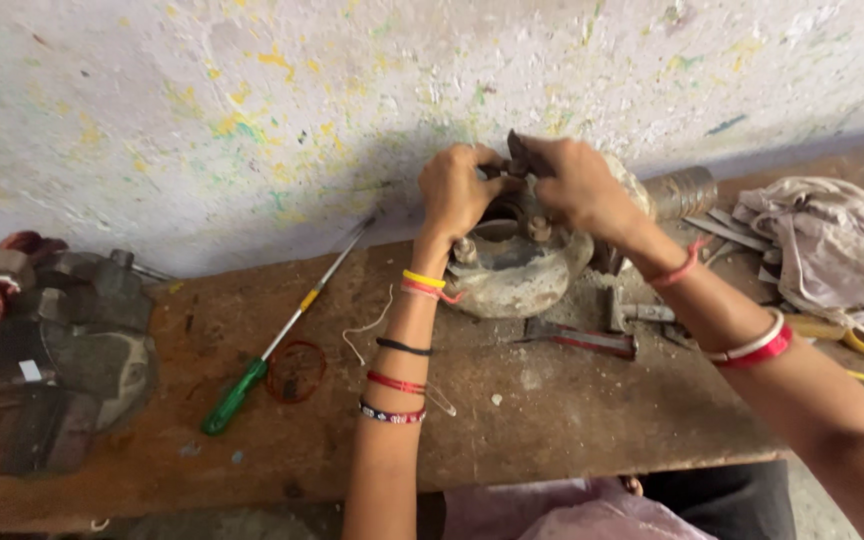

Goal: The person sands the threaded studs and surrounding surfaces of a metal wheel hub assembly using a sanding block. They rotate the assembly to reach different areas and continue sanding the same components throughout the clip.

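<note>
The top of the metal housing [517, 265] at the counter's [552, 410] back edge is covered by the left hand [459, 190] and the right hand [577, 185], so what is gripped there cannot be made out. The bench vise [62, 340] at the left end is cut off by the picture's edge. The cloth [832, 245] at the right end is likewise cut off.

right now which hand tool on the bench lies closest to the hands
The red-handled pliers, lying just below the metal part that both hands grip. The green-handled screwdriver lies further off to the left.
</note>
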